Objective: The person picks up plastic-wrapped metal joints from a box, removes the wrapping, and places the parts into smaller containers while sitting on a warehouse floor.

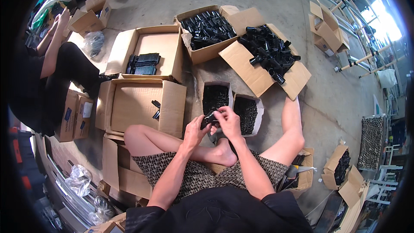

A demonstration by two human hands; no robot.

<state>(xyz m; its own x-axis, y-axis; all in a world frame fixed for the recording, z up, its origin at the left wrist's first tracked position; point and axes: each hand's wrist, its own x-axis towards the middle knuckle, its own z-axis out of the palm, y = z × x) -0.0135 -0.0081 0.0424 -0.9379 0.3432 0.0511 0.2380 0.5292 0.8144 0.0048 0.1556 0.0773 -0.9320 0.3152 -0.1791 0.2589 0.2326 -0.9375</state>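
Note:
My left hand (196, 131) is closed around a black tubular plastic fitting (208, 118), held above my crossed leg. At the fitting's right end, the fingers of my right hand (229, 124) are pinched together; whether a small part sits between them is too small to tell. Just beyond my hands stand two small cartons, one (230, 97) on the left and another (260, 111) on the right, both filled with small black pieces. To the left, an open cardboard box (137, 93) contains a few black fittings (156, 109).
Behind it, another box (157, 41) holds neat rows of black fittings (144, 64). Loose black fittings (269, 51) heap over an opened box at the far right, beside a full box (207, 55). A co-worker (71, 67) sits at the left. Metal tubes (360, 26) stand at the right.

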